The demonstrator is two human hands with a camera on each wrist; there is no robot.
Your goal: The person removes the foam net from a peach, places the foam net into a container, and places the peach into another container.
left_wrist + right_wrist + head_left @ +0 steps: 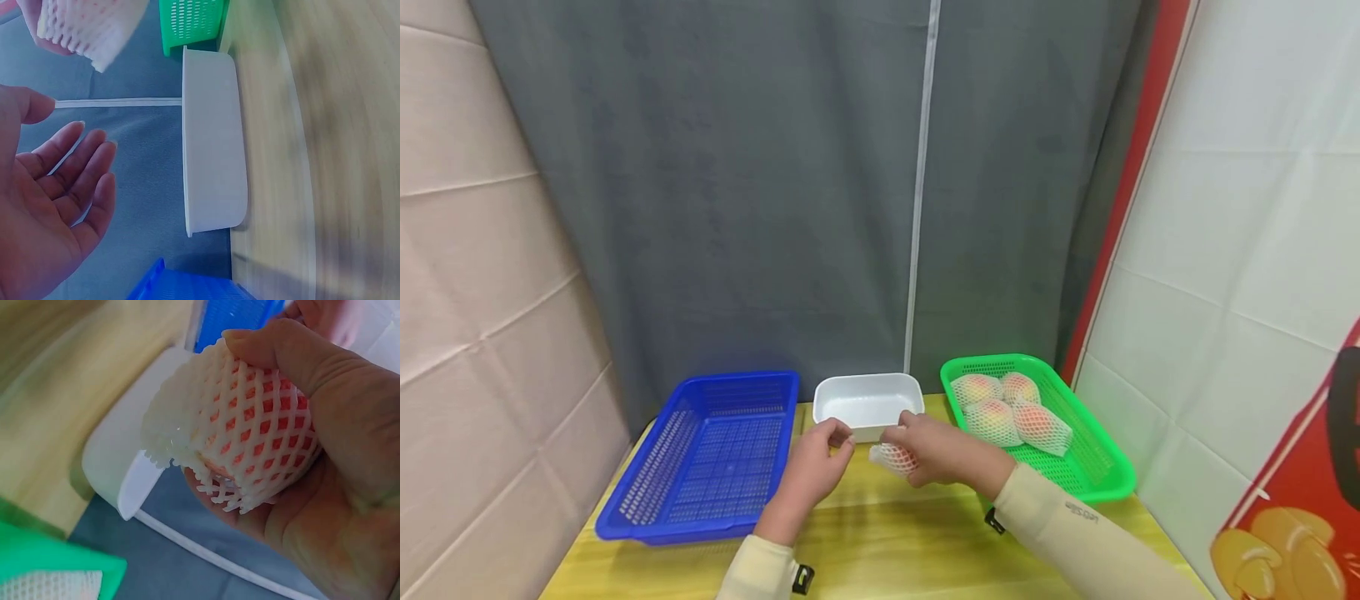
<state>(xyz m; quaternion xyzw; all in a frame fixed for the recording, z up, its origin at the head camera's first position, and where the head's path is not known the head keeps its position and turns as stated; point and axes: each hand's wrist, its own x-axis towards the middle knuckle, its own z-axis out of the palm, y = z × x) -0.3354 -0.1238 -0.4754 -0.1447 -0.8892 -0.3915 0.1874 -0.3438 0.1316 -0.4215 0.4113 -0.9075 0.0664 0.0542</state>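
Observation:
My right hand [942, 452] grips a red fruit in a white foam net [259, 428], above the table in front of a white tray [867, 408]. In the right wrist view, the thumb lies across the net and the fingers curl beneath the fruit; the net's loose end points away from the palm. My left hand [814, 468] is just left of the fruit and holds nothing. Its fingers [75, 169] are loosely bent and the thumb stands apart from them, with a gap between this hand and the net.
A blue plastic basket [722, 454] stands on the left side of the wooden table [880, 542]. On the right, a green basket [1105, 458] holds several netted fruits [992, 421]. A grey curtain [737, 208] hangs close behind the tray.

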